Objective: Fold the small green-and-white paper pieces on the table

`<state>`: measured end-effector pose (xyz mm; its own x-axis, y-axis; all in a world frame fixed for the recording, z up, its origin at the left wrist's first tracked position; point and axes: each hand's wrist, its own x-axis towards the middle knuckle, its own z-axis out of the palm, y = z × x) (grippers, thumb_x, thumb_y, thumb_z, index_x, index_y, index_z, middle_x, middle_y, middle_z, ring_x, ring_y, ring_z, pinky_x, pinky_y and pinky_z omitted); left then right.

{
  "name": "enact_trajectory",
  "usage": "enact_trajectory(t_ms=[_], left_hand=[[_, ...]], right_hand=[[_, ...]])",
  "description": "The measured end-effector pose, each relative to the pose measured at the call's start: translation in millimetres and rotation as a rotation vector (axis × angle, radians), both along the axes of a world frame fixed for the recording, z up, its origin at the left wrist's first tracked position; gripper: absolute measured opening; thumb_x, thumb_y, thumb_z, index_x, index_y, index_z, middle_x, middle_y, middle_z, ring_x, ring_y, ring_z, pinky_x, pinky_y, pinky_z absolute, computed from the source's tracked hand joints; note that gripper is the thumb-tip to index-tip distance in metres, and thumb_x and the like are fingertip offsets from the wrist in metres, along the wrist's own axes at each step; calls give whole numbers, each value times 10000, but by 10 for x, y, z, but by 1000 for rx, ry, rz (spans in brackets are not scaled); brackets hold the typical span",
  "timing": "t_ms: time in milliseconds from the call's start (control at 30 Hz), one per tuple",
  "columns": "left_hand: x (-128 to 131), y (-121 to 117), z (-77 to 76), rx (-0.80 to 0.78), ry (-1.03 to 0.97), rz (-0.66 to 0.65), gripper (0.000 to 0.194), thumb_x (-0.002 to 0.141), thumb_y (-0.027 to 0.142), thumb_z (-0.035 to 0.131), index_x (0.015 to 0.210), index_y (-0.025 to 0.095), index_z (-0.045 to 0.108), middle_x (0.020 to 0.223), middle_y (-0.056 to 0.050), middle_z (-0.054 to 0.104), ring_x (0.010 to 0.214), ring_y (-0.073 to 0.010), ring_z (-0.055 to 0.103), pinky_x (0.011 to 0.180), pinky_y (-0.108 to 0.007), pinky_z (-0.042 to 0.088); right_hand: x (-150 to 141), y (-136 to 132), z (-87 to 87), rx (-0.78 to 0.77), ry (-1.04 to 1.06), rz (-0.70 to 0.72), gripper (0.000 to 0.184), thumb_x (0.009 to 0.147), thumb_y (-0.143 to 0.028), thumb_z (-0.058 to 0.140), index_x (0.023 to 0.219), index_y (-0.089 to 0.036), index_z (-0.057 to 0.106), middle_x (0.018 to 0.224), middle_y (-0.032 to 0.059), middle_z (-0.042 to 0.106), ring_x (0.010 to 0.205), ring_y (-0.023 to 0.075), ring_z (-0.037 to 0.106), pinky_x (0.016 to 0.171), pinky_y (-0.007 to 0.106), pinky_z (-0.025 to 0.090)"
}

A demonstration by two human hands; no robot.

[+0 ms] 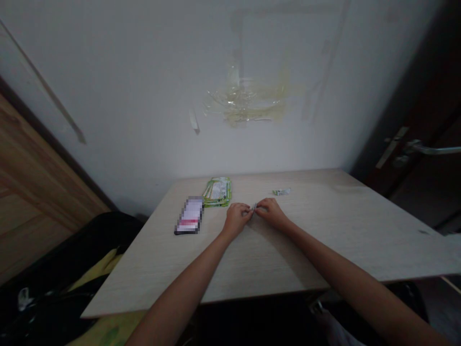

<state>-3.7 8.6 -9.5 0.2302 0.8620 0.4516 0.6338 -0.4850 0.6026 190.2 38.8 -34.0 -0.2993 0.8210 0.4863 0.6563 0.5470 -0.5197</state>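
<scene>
Over the middle of the table, my left hand (237, 219) and my right hand (272, 213) meet at the fingertips. Both are closed in a pinch on a small greyish-white strip (254, 207), which looks like paper or wrapper and is partly hidden by the fingers. Behind my right hand lies a flat green-and-white wrapper strip (282, 191). A stack of green-and-white printed packets (218, 191) rests behind and to the left of my left hand.
A phone (190, 215) with its screen blurred lies left of the packets on the pale wooden table (173, 269). The wall (162, 120) with peeling clear tape (248, 103) rises behind. A dark door with a metal handle (435, 150) stands at right, dark bags at left.
</scene>
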Motion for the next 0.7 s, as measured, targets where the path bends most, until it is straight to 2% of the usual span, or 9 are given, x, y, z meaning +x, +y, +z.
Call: enact_trajectory(t_ms=[233,367,600,700], left_hand=[[6,8,-19,5,37,44,95,807,276,707,769,226,779,930,-40,771,979,-197,668,942,-334,457],[6,-19,-13,24,53,80,96,807,276,707,840,216,775,952,-47,764,990,-199,653,941,-330,453],[-8,-51,38,9,69,116,165,820,296,701,944,202,757,1002,-65,746,1007,-215,639,941,-348,456],[-15,-59,59,15,59,87,166,829,289,688,965,223,756,1018,-51,743,1022,-212,635,949,-344,456]], right_hand=[[-33,-64,80,32,-75,-31,131,823,-275,666,856,-188,758,878,74,737,919,214,628,894,327,417],[-48,-93,144,56,-150,-44,124,828,-251,644,802,-176,739,839,74,721,910,217,607,881,328,407],[-26,-145,221,101,-202,-23,133,857,-237,614,832,-181,731,887,89,701,971,239,571,938,363,387],[-22,-166,244,108,-220,-15,135,870,-237,608,862,-180,730,907,95,693,1001,249,552,969,389,371]])
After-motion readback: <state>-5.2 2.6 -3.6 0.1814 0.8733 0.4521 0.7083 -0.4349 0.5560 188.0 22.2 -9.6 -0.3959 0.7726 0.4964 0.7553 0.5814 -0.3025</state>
